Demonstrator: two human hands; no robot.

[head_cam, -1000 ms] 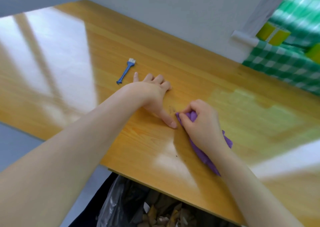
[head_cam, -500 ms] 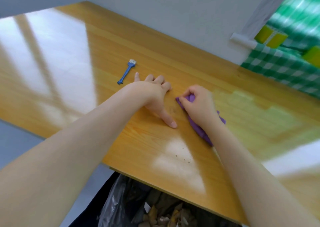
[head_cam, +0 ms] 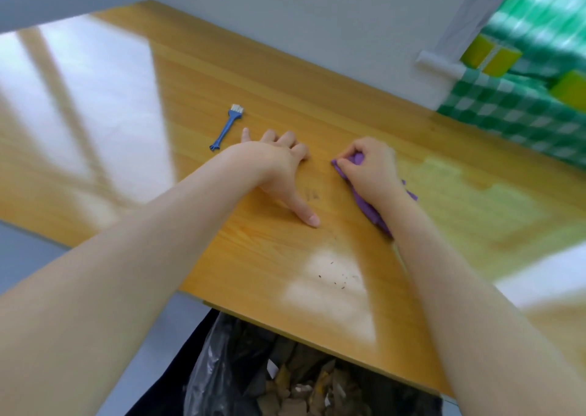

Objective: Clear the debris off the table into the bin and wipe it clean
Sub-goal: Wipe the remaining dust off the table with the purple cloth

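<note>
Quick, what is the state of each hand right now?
Left hand: open, resting flat on the table, holding nothing.
Right hand: closed, gripping the purple cloth.

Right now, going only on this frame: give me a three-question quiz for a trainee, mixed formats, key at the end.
1. True or false: the right hand grips a crumpled purple cloth on the wooden table.
2. Relative to the left hand, the small blue plastic brush is: A) gripped in it, B) lying beside it, unheld, C) under the cloth.
3. Fill in: dark debris specks lie by the table's ___ edge, above the black-bagged bin.

Key: 1 true; 2 B; 3 near.
</note>
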